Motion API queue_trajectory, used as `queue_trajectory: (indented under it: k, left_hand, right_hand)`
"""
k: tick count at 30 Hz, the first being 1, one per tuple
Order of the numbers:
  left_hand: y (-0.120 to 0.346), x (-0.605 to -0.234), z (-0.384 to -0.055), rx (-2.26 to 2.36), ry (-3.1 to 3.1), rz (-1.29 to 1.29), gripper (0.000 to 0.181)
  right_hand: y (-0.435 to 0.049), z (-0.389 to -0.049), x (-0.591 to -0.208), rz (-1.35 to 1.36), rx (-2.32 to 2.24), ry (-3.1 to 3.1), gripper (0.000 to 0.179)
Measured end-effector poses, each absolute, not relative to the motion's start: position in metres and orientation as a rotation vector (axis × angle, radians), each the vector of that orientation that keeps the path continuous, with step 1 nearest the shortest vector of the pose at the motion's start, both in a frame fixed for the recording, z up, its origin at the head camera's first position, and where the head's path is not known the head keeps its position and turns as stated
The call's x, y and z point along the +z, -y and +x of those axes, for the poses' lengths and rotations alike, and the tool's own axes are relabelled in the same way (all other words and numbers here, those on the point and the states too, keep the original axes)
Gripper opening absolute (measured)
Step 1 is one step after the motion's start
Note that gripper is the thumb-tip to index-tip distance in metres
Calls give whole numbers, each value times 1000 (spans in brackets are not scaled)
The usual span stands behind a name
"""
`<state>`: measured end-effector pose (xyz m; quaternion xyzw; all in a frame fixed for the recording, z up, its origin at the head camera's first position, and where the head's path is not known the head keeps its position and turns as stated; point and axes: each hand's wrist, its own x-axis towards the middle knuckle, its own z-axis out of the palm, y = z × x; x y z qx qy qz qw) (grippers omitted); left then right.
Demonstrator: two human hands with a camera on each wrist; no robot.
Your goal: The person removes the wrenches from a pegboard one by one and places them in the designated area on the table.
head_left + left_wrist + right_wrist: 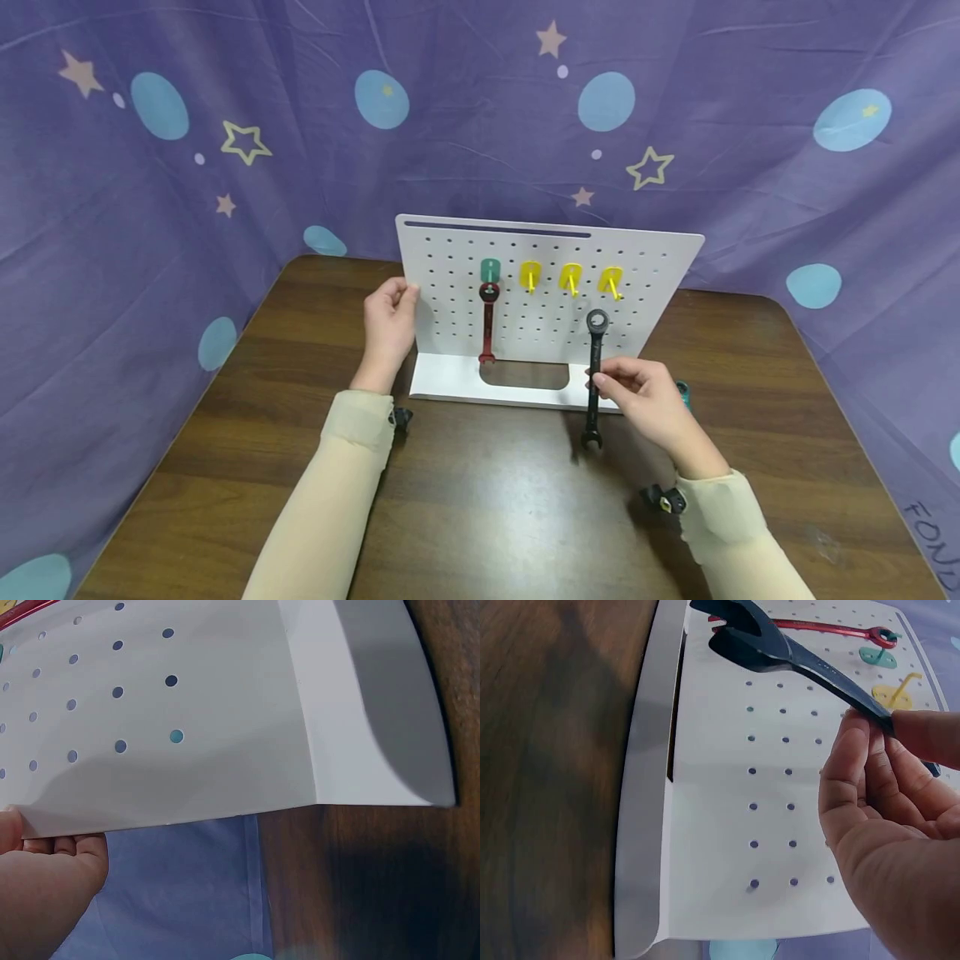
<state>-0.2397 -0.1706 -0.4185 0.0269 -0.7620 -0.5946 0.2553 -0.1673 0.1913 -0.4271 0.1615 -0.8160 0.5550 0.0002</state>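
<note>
My right hand (641,398) pinches a black combination wrench (595,367) by its shank, ring end up and open jaw down, in front of the white pegboard (450,325). In the right wrist view the wrench's open end (754,641) points away from the fingers. With thumb and fingers, my left hand (390,323) grips the pegboard's left edge. A red wrench (488,329) hangs by its ring from the green hook (491,271). To its right the board carries three yellow hooks (530,275) with nothing on them.
The board stands on a white base (450,379) with a cut-out, on a brown wooden table (480,500). A teal object (683,393) lies partly hidden behind my right hand. A purple patterned curtain (480,125) encloses the back and sides.
</note>
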Motion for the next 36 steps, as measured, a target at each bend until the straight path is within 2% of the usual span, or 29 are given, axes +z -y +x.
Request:
queue_trajectory:
  k: [36]
  left_hand:
    - [171,-417,-239,-1598,2071,61,15]
  right_hand:
    - [-252,-155,-439,279,1595,2688,22]
